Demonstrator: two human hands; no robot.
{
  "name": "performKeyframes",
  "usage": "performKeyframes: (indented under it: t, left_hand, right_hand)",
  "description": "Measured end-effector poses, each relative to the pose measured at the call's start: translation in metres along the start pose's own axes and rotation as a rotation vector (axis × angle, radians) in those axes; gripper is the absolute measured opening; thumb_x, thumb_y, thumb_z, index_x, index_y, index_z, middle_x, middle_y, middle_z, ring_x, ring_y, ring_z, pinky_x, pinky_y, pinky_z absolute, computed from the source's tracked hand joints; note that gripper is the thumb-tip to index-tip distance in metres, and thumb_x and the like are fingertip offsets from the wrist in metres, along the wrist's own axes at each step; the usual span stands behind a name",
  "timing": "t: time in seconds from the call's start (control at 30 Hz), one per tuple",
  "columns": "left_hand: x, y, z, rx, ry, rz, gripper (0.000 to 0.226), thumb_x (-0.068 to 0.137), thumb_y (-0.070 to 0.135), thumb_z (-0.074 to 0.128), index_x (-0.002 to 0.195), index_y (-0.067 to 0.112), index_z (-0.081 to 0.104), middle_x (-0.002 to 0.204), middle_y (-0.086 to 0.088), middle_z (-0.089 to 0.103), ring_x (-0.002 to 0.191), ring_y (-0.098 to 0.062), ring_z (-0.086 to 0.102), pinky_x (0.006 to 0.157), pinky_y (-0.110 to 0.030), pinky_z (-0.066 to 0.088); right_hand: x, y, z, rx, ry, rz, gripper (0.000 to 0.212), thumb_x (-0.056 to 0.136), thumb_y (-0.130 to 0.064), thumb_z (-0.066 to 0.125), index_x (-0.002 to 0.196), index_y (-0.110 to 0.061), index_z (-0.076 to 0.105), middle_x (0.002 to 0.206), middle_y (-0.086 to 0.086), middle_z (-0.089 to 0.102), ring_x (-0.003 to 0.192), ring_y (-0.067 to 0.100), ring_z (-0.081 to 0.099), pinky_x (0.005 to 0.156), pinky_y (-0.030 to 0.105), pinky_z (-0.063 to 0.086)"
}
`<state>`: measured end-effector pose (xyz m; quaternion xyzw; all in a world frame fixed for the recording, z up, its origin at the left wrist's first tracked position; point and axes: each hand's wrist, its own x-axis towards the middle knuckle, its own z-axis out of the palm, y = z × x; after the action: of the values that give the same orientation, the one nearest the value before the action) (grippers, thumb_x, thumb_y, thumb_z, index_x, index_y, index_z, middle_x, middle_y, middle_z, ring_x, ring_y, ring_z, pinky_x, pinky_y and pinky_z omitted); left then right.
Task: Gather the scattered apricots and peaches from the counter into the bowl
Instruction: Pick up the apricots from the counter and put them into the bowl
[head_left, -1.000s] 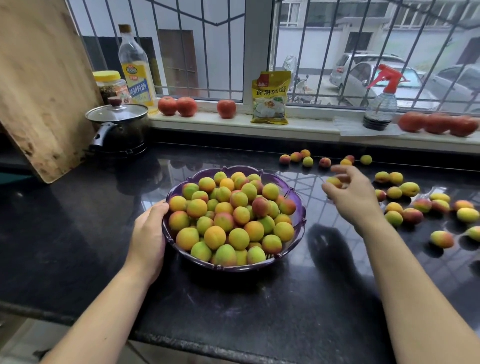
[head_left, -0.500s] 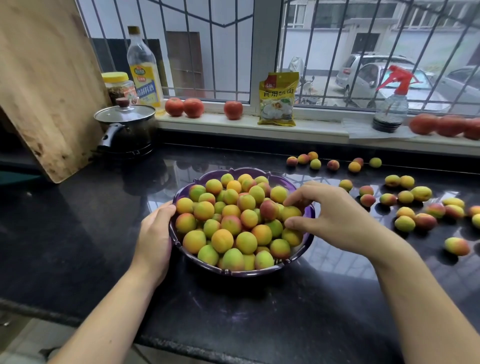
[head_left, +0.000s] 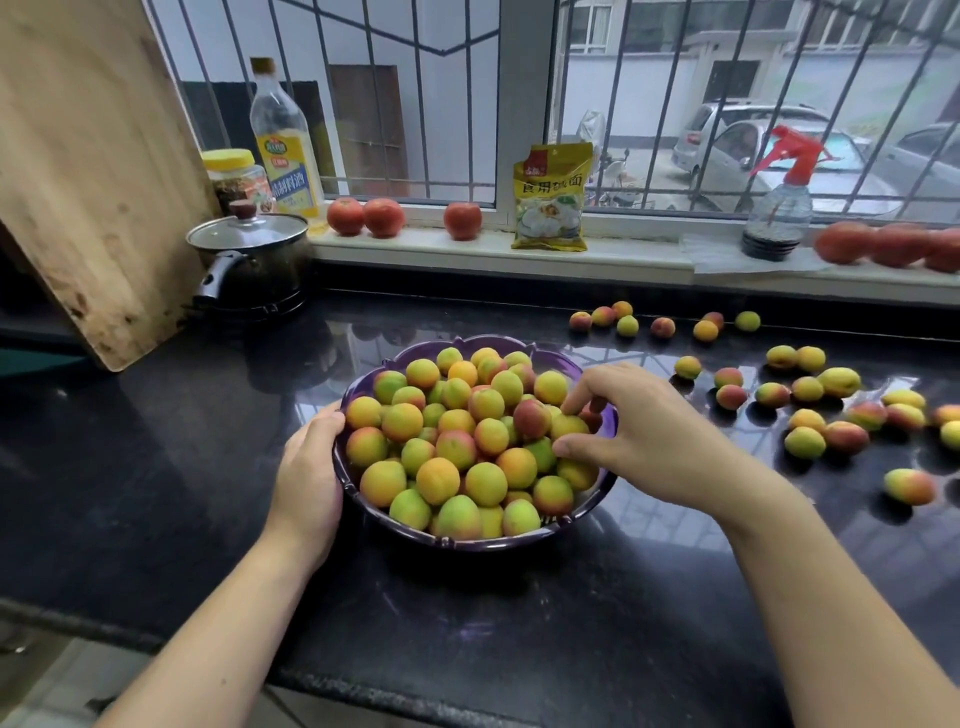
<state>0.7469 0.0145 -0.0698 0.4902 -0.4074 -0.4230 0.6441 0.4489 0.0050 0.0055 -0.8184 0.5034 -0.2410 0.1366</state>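
A purple scalloped bowl (head_left: 470, 540) sits mid-counter, heaped with yellow, green and red-blushed apricots and peaches (head_left: 452, 447). My left hand (head_left: 309, 478) grips the bowl's left rim, thumb on the edge. My right hand (head_left: 639, 441) hovers over the bowl's right side with curled fingers. Its thumb and fingertips close around a yellow-green apricot (head_left: 569, 426) on top of the pile, and a reddish fruit (head_left: 592, 417) peeks out under the fingers. Several loose fruits (head_left: 805, 441) lie scattered on the black counter to the right, with a further row (head_left: 662, 327) near the back wall.
A lidded black pot (head_left: 249, 265) and a leaning wooden board (head_left: 88, 171) stand at the back left. On the sill are an oil bottle (head_left: 280, 140), a jar (head_left: 231, 176), tomatoes (head_left: 366, 215), a yellow packet (head_left: 553, 197) and a spray bottle (head_left: 779, 208). The counter's front edge (head_left: 363, 693) runs below my arms.
My right hand went from the loose fruit on the right to the bowl's right side and now sits lower on the pile, thumb and fingers slightly further apart. My left hand stayed on the rim.
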Motion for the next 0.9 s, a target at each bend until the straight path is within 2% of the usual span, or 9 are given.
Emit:
performKeyframes:
  t: [0.1,0.17,0.27,0.37,0.47,0.6,0.67,0.77,0.9]
  left_hand:
    - [-0.004,0.007,0.007,0.019,0.035,-0.009,0.062,0.108,0.011,0.04,0.072,0.036,0.084,0.083,0.009,0.08,0.087,-0.008,0.072,0.081,-0.026,0.056]
    - [-0.005,0.007,0.008,0.075,0.072,-0.029,0.054,0.106,0.016,0.043,0.076,0.034,0.083,0.087,0.007,0.08,0.097,-0.019,0.069,0.092,-0.038,0.055]
    - [-0.008,0.004,0.013,0.188,0.067,-0.04,0.036,0.088,0.044,0.046,0.09,0.035,0.08,0.104,-0.004,0.078,0.112,-0.034,0.068,0.104,-0.061,0.051]
    - [-0.009,0.003,0.028,0.293,0.089,-0.052,0.042,0.079,0.052,0.039,0.091,0.036,0.076,0.104,-0.007,0.076,0.11,-0.036,0.066,0.102,-0.063,0.052]
    - [-0.001,0.004,0.046,0.263,0.073,-0.041,0.044,0.076,0.051,0.04,0.09,0.033,0.077,0.101,-0.007,0.076,0.109,-0.039,0.067,0.098,-0.065,0.053]
    - [0.024,0.004,0.054,0.152,-0.015,-0.033,0.039,0.085,0.03,0.045,0.101,0.023,0.08,0.112,-0.01,0.079,0.116,-0.036,0.069,0.102,-0.056,0.053]
    - [0.049,0.012,0.054,-0.067,0.034,-0.111,0.041,0.097,0.024,0.04,0.114,0.011,0.075,0.127,-0.02,0.073,0.119,-0.034,0.069,0.109,-0.048,0.051]
    - [0.095,0.014,0.054,-0.255,0.065,-0.174,0.047,0.104,0.031,0.035,0.126,0.003,0.066,0.133,-0.026,0.068,0.117,-0.037,0.071,0.103,-0.043,0.055]
    - [0.118,-0.006,0.057,-0.244,-0.044,-0.224,0.052,0.107,0.032,0.032,0.137,0.001,0.06,0.133,-0.024,0.068,0.119,-0.032,0.071,0.09,-0.037,0.059]
  right_hand:
    - [0.003,0.008,-0.003,0.099,0.056,0.04,0.024,0.088,-0.041,0.072,0.107,-0.028,0.064,0.1,-0.012,0.061,0.094,0.005,0.056,0.079,0.023,0.048]
    - [0.009,0.02,-0.003,0.207,0.254,0.124,0.016,0.095,-0.035,0.066,0.106,-0.024,0.066,0.097,-0.01,0.064,0.088,0.005,0.058,0.074,0.018,0.046]
    - [0.015,0.044,-0.002,0.314,0.545,0.346,0.013,0.1,-0.026,0.058,0.098,-0.018,0.068,0.084,-0.005,0.064,0.076,0.005,0.057,0.06,0.011,0.039]
    - [0.017,0.07,0.004,0.366,0.655,0.53,0.017,0.102,-0.022,0.054,0.104,-0.014,0.069,0.09,0.004,0.067,0.083,0.019,0.061,0.059,0.02,0.04]
    - [0.018,0.084,0.014,0.359,0.695,0.617,0.017,0.102,-0.016,0.05,0.106,-0.014,0.067,0.101,0.008,0.067,0.089,0.019,0.06,0.063,0.02,0.042]
    - [0.026,0.095,0.011,0.422,0.794,0.579,0.018,0.101,-0.015,0.049,0.103,-0.021,0.066,0.098,0.004,0.068,0.09,0.023,0.066,0.076,0.037,0.056]
    - [0.045,0.102,-0.003,0.384,0.69,0.482,0.021,0.1,-0.016,0.049,0.104,-0.023,0.068,0.094,-0.001,0.069,0.084,0.021,0.068,0.075,0.043,0.059]
    - [0.104,0.113,-0.017,0.189,0.314,0.401,0.026,0.1,-0.01,0.051,0.118,-0.02,0.067,0.106,0.001,0.07,0.083,0.02,0.069,0.078,0.038,0.06]
    - [0.188,0.134,-0.004,-0.316,-0.097,0.314,0.048,0.099,-0.02,0.054,0.146,-0.025,0.048,0.145,0.009,0.051,0.125,0.032,0.055,0.103,0.043,0.048]
